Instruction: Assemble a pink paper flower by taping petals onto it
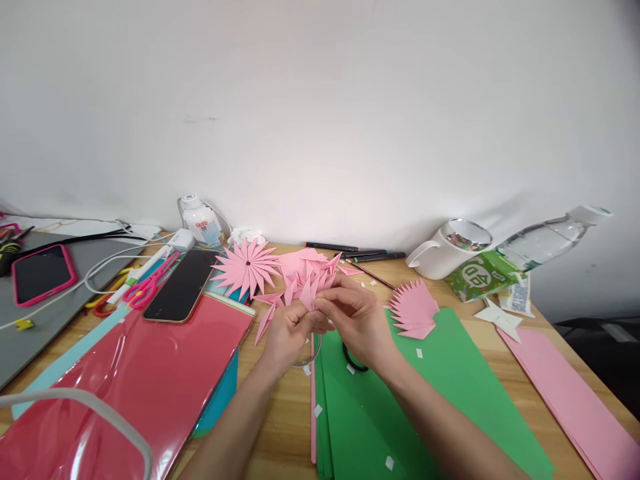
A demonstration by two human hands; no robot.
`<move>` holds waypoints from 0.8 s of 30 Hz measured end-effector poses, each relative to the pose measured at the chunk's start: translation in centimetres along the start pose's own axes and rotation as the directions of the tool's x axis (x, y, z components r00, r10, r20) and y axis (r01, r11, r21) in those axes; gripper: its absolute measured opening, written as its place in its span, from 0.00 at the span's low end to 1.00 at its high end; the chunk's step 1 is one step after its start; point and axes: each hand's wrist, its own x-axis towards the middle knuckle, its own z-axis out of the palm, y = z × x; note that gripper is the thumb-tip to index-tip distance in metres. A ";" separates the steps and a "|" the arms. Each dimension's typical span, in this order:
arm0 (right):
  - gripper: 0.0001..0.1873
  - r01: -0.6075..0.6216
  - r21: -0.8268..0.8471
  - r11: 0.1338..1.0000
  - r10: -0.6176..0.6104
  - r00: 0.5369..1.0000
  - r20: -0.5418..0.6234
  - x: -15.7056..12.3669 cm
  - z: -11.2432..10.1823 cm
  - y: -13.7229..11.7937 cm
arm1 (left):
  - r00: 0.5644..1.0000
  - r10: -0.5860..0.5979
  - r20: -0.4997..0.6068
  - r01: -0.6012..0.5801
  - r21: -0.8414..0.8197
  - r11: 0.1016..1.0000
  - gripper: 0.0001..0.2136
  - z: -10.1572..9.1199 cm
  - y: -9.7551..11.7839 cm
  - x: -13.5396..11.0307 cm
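Both hands meet at the middle of the desk, fingertips pinched together on a folded pink paper piece [309,293]. My left hand [285,333] grips its lower left side, and my right hand [357,320] holds it from the right with thumb and fingers. The part between the fingertips is partly hidden. Behind the hands lies a heap of folded pink paper points [300,261]. A round pink paper pinwheel [247,264] leans to the left of it. Right of my right hand, a half-fan of joined pink points [414,310] rests on green paper sheets [450,387].
At left are a red paper pack [125,380], a black phone [181,287], pink scissors [150,283] and a pink-cased phone [44,275]. Black markers [370,255] lie near the wall. A white mug [445,250], green packet [480,275] and clear bottle [550,240] stand right. Pink strips [570,400] lie at right.
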 end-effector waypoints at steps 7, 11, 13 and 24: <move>0.06 0.033 -0.014 0.999 -0.033 0.999 -0.023 0.3 0.0 0.7 | 1.000 0.003 -0.005 -0.003 -0.010 1.000 0.16 0.0 0.0 0.0; 0.04 -0.105 0.159 0.982 0.105 0.994 0.012 0.6 -0.3 1.2 | 1.000 -0.023 0.009 0.023 -0.013 1.000 0.14 0.0 -0.2 0.0; 0.06 -0.181 0.223 0.958 0.178 0.983 0.033 0.8 -0.5 1.3 | 0.999 -0.038 0.017 0.039 -0.009 0.999 0.13 0.0 -0.3 0.0; 0.10 0.053 -0.005 0.999 -0.054 0.998 -0.033 -0.4 0.6 1.2 | 0.995 -0.082 -0.050 0.079 -0.053 0.995 0.23 0.2 -0.5 0.1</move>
